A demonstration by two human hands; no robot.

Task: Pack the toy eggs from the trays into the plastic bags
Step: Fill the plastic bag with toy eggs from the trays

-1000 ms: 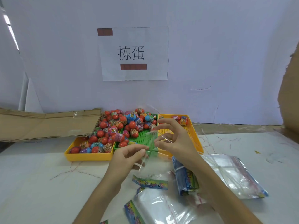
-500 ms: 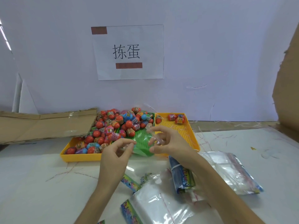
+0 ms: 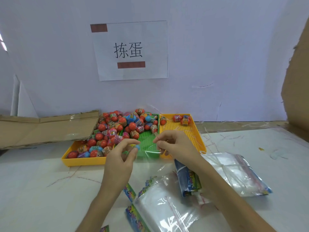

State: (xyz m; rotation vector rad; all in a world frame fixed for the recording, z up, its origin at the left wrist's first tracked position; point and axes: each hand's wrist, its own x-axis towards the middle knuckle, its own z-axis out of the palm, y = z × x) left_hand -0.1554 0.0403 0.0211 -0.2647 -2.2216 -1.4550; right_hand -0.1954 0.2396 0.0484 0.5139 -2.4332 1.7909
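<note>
Many toy eggs (image 3: 120,129), mostly red with printed wrap, are heaped over the left yellow tray (image 3: 83,162) and the back of the green tray (image 3: 147,139). A few more eggs (image 3: 182,119) lie at the back of the right yellow tray (image 3: 197,139). My left hand (image 3: 122,158) and my right hand (image 3: 175,145) are raised in front of the green tray. Each pinches an edge of one clear plastic bag (image 3: 148,153), which is stretched between them. I see no egg in the bag.
Loose clear bags with printed headers (image 3: 167,206) lie near me. A banded bundle (image 3: 187,180) lies under my right forearm, with another stack (image 3: 234,173) to the right. Flattened cardboard (image 3: 41,129) lies at the left and a cardboard wall (image 3: 296,81) stands at the right.
Both hands have come lower and a little left with the clear bag. The pinching fingers have drawn slightly apart, so the bag's edge is spread between them.
</note>
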